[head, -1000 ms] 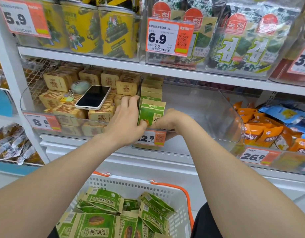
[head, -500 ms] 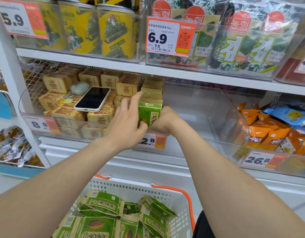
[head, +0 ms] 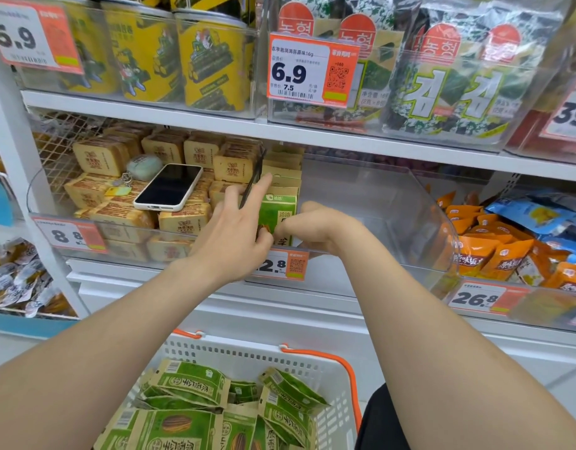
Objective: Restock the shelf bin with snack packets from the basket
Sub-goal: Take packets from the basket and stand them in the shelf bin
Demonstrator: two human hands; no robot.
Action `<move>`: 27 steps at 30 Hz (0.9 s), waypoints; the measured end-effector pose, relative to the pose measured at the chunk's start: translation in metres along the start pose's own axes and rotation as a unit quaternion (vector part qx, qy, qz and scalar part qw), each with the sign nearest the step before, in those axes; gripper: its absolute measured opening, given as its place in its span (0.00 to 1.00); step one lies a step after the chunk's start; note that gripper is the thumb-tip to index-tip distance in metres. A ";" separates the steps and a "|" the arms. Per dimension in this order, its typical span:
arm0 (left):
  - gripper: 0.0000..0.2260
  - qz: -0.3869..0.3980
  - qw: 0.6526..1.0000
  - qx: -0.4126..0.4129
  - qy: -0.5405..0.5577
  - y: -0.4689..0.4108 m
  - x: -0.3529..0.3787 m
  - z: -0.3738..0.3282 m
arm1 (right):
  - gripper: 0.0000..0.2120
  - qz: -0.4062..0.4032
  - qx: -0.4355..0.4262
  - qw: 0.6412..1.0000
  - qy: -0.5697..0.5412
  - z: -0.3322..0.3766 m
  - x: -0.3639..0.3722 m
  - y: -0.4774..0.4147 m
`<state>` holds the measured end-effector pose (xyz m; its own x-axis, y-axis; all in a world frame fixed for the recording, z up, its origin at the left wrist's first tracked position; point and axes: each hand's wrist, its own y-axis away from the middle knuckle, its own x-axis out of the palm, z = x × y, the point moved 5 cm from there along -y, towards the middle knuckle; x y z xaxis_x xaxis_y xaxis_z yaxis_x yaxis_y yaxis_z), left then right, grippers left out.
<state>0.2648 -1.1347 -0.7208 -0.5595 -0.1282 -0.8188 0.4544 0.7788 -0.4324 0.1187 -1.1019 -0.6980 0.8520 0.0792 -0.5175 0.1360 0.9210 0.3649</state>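
A green snack packet (head: pixel 281 211) stands upright at the front left of the clear shelf bin (head: pixel 410 219), ahead of a row of like packets (head: pixel 281 172). My left hand (head: pixel 238 228) pinches its left edge, index finger raised along the bin's divider. My right hand (head: pixel 315 227) is curled on its right edge by the bin's front lip. Below, the white basket (head: pixel 328 375) with orange handles holds several more green packets (head: pixel 195 383).
A phone (head: pixel 169 186) and a keychain pom (head: pixel 143 167) lie on tan packets in the bin to the left. Orange and blue bags (head: pixel 507 245) fill the bin to the right. Price tags hang on the bin fronts. The shelf above carries yellow cans and seaweed packs.
The green packet has gone deeper and lower into the bin, against the row behind. Both hands stayed on it, and my left index finger has lifted.
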 end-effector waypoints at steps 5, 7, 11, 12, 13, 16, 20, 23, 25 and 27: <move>0.39 -0.005 1.000 -0.006 0.017 0.002 -0.003 -0.002 | 0.09 -0.060 -0.030 0.997 0.031 -0.001 -0.004 0.010; 0.38 -0.012 1.000 -0.005 0.026 0.006 -0.005 -0.005 | 0.11 -0.092 -0.040 0.993 0.058 -0.002 -0.006 0.015; 0.35 -0.039 0.999 0.002 -0.015 0.016 -0.012 -0.015 | 0.18 -0.159 -0.068 0.979 0.110 -0.005 -0.010 0.027; 0.34 -0.051 0.998 0.007 -0.038 0.020 -0.014 -0.018 | 0.19 -0.178 -0.079 0.974 0.118 -0.006 -0.012 0.031; 0.32 -0.065 0.996 0.014 -0.061 0.024 -0.017 -0.022 | 0.18 -0.193 -0.092 0.969 0.125 -0.006 -0.012 0.037; 0.22 -0.105 0.987 0.050 -0.109 0.035 -0.026 -0.033 | 0.05 -0.249 -0.126 0.948 0.151 -0.003 -0.011 0.054; 0.07 -0.056 0.986 0.093 -0.124 0.048 -0.021 -0.039 | 0.03 -0.304 -0.194 0.917 0.170 -0.001 -0.003 0.077; 0.02 0.042 0.991 0.074 -0.107 0.063 -0.006 -0.040 | 0.01 -0.256 -0.202 0.924 0.202 -0.010 0.014 0.090; 0.02 0.122 0.985 0.058 -0.107 0.076 0.009 -0.041 | 0.03 -0.216 -0.195 0.924 0.248 -0.022 0.028 0.098; 0.04 0.208 0.969 0.056 -0.123 0.091 0.027 -0.041 | 0.08 -0.175 -0.184 0.922 0.294 -0.039 0.043 0.105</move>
<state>0.2625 -1.0427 -0.7673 -0.1364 0.0300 -0.9902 0.6858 0.7242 -0.0725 0.1499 -0.9871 -0.7120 0.3525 -0.1543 -0.9230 0.0786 0.9877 -0.1351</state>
